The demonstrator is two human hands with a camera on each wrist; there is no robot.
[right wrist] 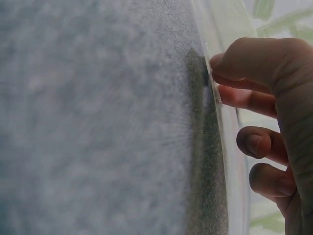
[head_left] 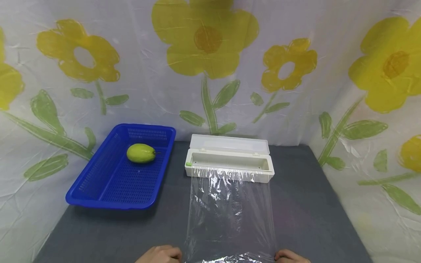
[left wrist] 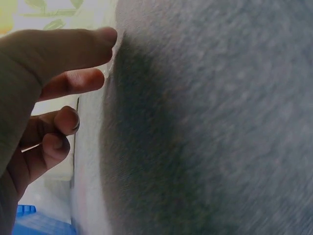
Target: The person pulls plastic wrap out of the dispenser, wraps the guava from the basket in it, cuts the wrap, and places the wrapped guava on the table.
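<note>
A sheet of clear plastic wrap [head_left: 230, 215] stretches from the white wrap dispenser [head_left: 230, 174] toward the front of the table. My left hand [head_left: 161, 254] is at the sheet's near left corner, pinching its edge between thumb and index finger. In the left wrist view, the other fingers of the left hand [left wrist: 58, 93] are bent below the thumb. My right hand [head_left: 290, 256] pinches the near right corner. The right wrist view shows the right hand [right wrist: 274, 93] with thumb and index fingertips together at the film's edge. The dispenser's translucent lid [head_left: 230, 144] stands raised behind its trough.
On the left lies a blue perforated basket [head_left: 112, 204], with one yellow-green oval fruit [head_left: 140, 153] inside. A dark grey cloth [head_left: 306, 204] covers the table. A white curtain [head_left: 138, 91] with painted yellow flowers hangs along the back and both sides.
</note>
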